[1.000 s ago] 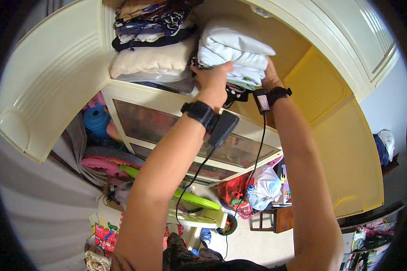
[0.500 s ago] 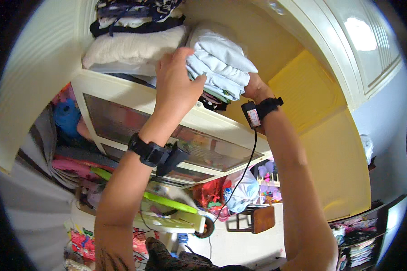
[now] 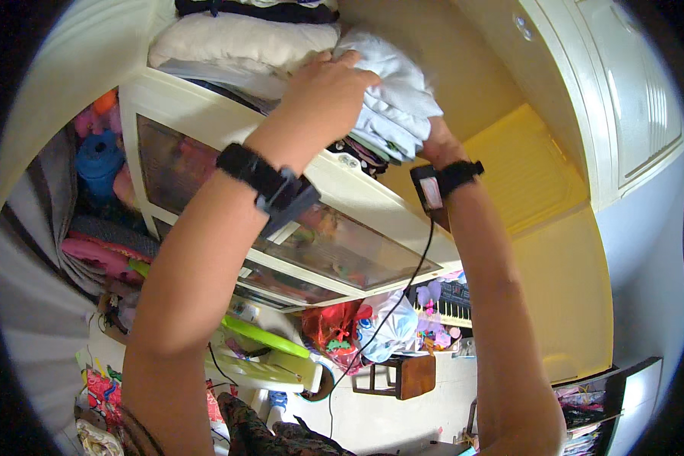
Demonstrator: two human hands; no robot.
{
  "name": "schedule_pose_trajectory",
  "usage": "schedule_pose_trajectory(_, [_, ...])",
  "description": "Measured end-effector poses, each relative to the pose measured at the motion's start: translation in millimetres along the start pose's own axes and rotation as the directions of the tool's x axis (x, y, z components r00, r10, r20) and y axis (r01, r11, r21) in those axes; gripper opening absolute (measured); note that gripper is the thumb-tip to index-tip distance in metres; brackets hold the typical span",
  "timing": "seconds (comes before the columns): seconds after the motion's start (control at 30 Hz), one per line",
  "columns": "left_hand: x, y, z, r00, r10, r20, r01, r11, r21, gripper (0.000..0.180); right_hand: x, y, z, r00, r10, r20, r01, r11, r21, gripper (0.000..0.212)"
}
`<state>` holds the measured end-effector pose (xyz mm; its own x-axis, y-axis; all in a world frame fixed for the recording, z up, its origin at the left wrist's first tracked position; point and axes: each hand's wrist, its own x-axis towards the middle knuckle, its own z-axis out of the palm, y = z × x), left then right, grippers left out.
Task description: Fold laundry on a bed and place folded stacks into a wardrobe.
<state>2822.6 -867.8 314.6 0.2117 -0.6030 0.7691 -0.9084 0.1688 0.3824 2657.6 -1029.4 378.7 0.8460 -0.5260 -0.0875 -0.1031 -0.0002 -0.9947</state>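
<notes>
A stack of folded white and pale-blue clothes (image 3: 395, 95) stands at the front of a cupboard shelf, with darker patterned clothes (image 3: 361, 156) beneath it. My left hand (image 3: 323, 91) lies against the stack's left front, its thumb and fingers apart on the white cloth. My right hand (image 3: 439, 144) is at the stack's right side, its fingers hidden behind the cloth. Left of the stack lies a cream folded textile (image 3: 243, 44), close to my left fingers. Both wrists wear black straps; a cable hangs from the box on the right one.
The yellow cupboard side (image 3: 532, 175) and a white door (image 3: 623, 99) stand to the right. Below the shelf are glass-fronted cabinet doors (image 3: 357, 247). Lower down are a brown stool (image 3: 410, 378), plastic bags (image 3: 387, 327) and a green-edged plastic piece (image 3: 266, 338). Grey curtain cloth hangs left.
My left hand has moved up and right onto the white cloth, its forearm swinging across. My right hand stays beside the stack. The view has shifted, with the shelf higher in the picture.
</notes>
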Motion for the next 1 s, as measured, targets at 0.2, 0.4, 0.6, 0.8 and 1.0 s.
schedule_pose_trajectory(0.2, [29, 7, -23, 0.957, -0.097, 0.274, 0.063, 0.989, 0.132, 0.042, -17, -16, 24, 0.963, 0.084, -0.258, -0.118, 0.986, -0.119, 0.044])
schedule_pose_trajectory(0.4, [67, 44, -24, 0.999, -0.032, 0.021, 0.029, 0.995, 0.099, 0.061, 10, -101, -13, 0.913, -0.396, -0.096, 0.175, 0.595, -0.784, 0.058])
schedule_pose_trajectory(0.6, [80, 40, -6, 0.935, 0.034, 0.353, -0.08, 0.99, 0.116, 0.073, 39, -118, -34, 0.994, 0.045, 0.097, 0.056, 0.544, -0.837, 0.067])
schedule_pose_trajectory(0.8, [61, -15, 12, 0.869, 0.055, 0.491, -0.129, 0.985, 0.117, 0.073, 42, -43, 15, 0.991, 0.13, 0.012, -0.056, 0.51, -0.858, 0.076])
schedule_pose_trajectory(1.0, [77, -28, 28, 0.809, 0.08, 0.583, -0.125, 0.991, 0.038, 0.074, 60, -2, -54, 0.983, 0.145, 0.111, -0.003, 0.619, -0.785, 0.069])
